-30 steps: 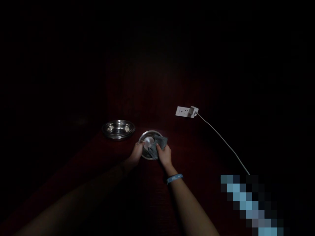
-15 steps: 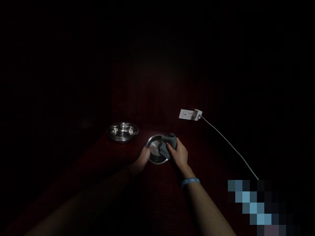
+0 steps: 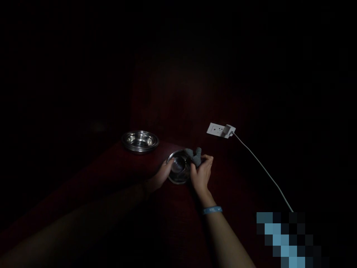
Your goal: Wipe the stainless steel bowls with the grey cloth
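A round steel bowl (image 3: 178,166) is held above the dark red surface, its inside facing me. My left hand (image 3: 162,175) grips its left side, with the thumb over the rim and the other fingers hidden behind. At the bowl's right rim, my right hand (image 3: 202,173) is closed on a grey-green cloth (image 3: 196,156), which bunches up above the thumb. A blue band (image 3: 212,210) circles my right wrist. Farther back on the left, several shiny steel bowls (image 3: 140,142) sit nested in one another.
A white wall socket (image 3: 215,129) is at the back right, with a white charger (image 3: 229,131) plugged in. Its white cable (image 3: 263,165) runs down to the right, toward a pixelated patch at the lower right. The dark red table (image 3: 111,167) fades into darkness.
The cloth in my right hand has moved from inside the bowl up to its right rim, uncovering more of the inside. My left thumb reaches farther over the rim. The view has shifted slightly.
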Motion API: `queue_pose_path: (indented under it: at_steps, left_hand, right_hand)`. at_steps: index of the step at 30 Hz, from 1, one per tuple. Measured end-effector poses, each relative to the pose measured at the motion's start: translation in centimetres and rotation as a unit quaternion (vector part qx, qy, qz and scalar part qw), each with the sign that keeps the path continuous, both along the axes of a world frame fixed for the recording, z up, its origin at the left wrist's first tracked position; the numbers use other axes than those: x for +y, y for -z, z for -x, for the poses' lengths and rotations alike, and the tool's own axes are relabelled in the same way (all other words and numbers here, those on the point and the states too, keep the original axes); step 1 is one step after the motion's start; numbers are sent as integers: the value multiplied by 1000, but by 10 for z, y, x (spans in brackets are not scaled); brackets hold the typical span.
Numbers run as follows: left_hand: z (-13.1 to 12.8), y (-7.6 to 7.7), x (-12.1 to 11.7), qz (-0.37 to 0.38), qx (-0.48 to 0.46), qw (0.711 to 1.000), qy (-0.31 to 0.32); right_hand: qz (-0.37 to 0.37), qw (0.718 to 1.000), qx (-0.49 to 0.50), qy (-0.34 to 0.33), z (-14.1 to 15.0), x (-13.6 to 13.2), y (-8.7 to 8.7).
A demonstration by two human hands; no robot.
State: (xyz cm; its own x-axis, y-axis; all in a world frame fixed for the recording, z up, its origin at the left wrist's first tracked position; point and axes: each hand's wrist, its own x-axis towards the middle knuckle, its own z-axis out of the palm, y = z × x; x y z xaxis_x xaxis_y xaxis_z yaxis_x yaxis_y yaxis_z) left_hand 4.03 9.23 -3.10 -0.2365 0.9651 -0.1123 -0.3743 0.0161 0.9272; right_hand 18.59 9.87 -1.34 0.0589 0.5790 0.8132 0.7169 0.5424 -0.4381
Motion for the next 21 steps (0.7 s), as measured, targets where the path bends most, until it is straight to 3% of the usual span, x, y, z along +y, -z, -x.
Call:
queue_pose_path:
  at_steps: [8,13,21]
  left_hand:
    - [0,5,3,-65,-47,996,50]
    - [0,8,7,-81,-45,994,51]
    - [0,16,15,-61,-57,996,46]
  right_hand:
    - [91,985,-141,-26,13,-7,0]
    - [112,980,-154,-57,16,-7,1]
    - [139,967,-127,-172,19,-8,5]
